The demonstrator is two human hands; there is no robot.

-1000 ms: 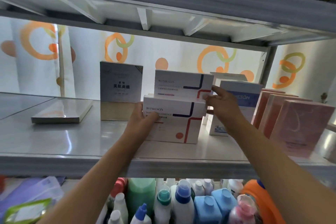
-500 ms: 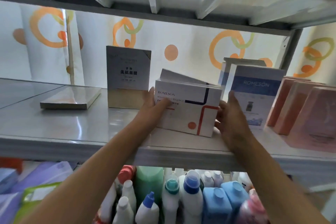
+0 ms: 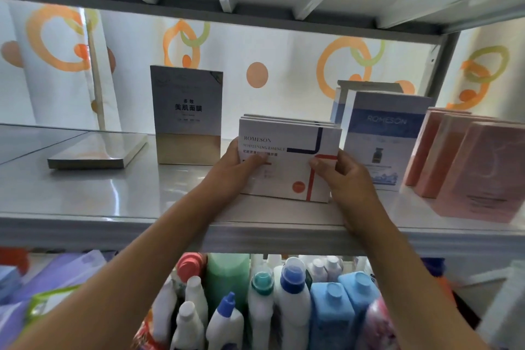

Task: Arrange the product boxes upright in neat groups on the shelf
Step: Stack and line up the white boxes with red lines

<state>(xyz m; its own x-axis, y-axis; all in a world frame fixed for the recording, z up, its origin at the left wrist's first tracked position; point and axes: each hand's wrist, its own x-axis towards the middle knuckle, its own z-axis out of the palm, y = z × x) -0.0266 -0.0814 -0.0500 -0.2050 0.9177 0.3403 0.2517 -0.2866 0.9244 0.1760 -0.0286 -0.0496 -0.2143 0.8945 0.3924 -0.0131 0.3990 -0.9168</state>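
Gripping upright white boxes on shelf: left hand, right hand, fingers clamped; perhaps three boxes.

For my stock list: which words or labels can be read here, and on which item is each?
"ROMESON", "WHITENING ESSENCE": white box, held by both hands.
"ROMESON": blue-banded box.
"美肌面膜": grey-and-gold box.
Smaller print on these, the pink boxes and the bottles: too blurred.

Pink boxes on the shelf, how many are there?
3, side by side at the right end of the shelf: back pink box, middle pink box, front pink box. More may hide beyond the picture's edge.
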